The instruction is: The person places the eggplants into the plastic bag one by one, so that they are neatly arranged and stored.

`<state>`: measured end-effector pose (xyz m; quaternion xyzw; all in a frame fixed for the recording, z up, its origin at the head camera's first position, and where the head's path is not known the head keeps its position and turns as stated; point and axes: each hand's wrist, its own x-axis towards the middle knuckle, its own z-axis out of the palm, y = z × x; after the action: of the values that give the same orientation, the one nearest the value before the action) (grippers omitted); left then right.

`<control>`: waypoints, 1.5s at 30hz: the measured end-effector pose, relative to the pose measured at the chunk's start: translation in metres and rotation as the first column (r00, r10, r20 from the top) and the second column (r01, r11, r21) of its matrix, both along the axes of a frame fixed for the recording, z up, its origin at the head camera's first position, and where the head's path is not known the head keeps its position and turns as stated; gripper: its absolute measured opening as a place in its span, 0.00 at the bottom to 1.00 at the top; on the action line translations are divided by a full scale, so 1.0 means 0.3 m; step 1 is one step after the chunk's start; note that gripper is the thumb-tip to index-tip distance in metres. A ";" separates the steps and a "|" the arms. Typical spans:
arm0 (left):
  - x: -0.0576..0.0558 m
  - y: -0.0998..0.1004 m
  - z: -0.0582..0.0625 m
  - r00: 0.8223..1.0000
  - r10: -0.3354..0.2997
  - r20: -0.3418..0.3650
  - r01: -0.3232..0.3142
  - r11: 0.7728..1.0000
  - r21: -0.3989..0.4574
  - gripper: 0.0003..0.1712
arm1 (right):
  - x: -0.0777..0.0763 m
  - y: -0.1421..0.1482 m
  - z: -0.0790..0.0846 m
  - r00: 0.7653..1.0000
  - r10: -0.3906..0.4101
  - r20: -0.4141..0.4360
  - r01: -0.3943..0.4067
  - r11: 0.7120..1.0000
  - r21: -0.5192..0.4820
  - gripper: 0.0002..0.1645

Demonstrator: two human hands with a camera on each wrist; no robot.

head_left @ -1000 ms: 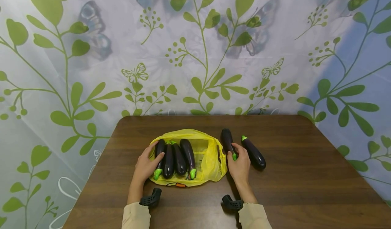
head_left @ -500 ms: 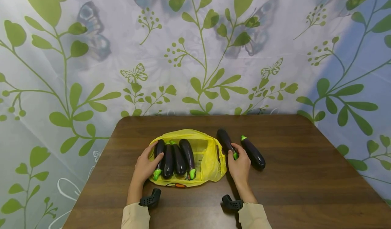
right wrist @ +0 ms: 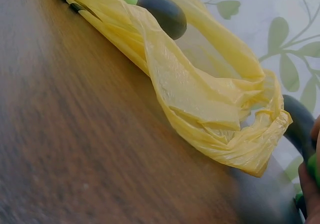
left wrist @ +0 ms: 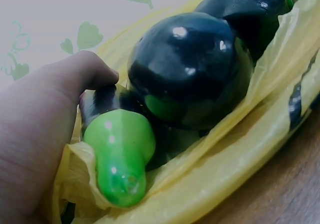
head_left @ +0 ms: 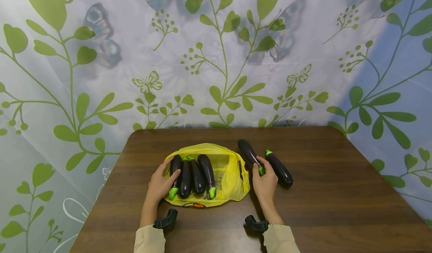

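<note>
In the head view a yellow plastic bag [head_left: 233, 181] lies with its mouth facing up, holding several dark eggplants [head_left: 199, 176] side by side. My left hand [head_left: 160, 183] holds the leftmost eggplant [head_left: 175, 164] through the bag's left edge, the thumb lying over it. That eggplant's green stem end [left wrist: 120, 149] pokes toward the left wrist camera. Just right of the bag, my right hand [head_left: 264, 181] pinches another eggplant [head_left: 247, 149] near its green stem, the thick end pointing away. In the right wrist view only fingertips [right wrist: 310, 189] show at the right edge.
One more eggplant [head_left: 280, 169] lies loose to the right of my right hand. The brown wooden table [head_left: 320, 208] extends to a leaf-patterned cloth backdrop [head_left: 216, 57]. An orange-and-black tag [head_left: 198, 205] sits at the bag's near edge.
The eggplant in my right hand has swung its far end to the left, toward the bag, and rises slightly. My left hand and the bag stay put.
</note>
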<state>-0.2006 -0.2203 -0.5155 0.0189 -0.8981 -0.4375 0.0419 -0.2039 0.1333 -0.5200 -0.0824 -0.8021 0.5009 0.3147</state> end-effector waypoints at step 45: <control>-0.003 0.000 0.003 1.000 0.004 0.001 -0.004 1.000 0.003 0.39 | 0.023 -0.012 0.019 0.993 0.103 -0.063 -0.106 0.993 -0.052 0.15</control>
<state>-0.2015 -0.2203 -0.5147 0.0210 -0.8973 -0.4389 0.0424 -0.1969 0.1298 -0.5142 -0.0337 -0.7812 0.5409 0.3098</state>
